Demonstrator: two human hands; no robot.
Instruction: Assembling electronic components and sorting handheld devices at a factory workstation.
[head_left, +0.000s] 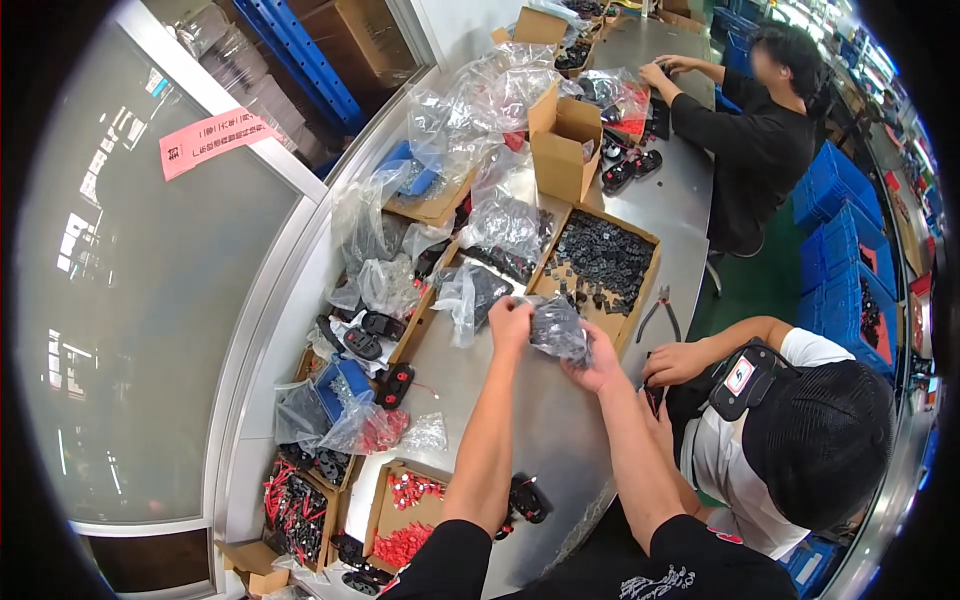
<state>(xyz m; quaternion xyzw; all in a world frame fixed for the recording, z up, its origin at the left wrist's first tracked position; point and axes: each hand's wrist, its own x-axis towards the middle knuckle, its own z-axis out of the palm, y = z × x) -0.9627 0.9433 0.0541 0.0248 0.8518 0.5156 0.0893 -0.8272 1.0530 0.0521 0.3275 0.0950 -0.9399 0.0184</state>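
Observation:
Both my arms reach forward over the metal table. Between my hands is a clear plastic bag (pixel 558 328) filled with small dark parts. My left hand (pixel 511 322) is closed on its left end. At the bag's right lower end my right hand (pixel 596 362) grips it, the fingers partly hidden behind the plastic. Just beyond the bag lies a cardboard tray (pixel 648 262) with many small black parts. Another plastic bag (pixel 462 305) with dark contents rests to the left of my left hand.
Pliers (pixel 660 312) lie right of the tray. A capped co-worker (pixel 815 440) sits close on my right; another person (pixel 750 140) works farther off. An open carton (pixel 562 145) stands beyond the tray. Red parts (pixel 403 543) fill a box near my left arm. Blue crates (pixel 845 260) are stacked at right.

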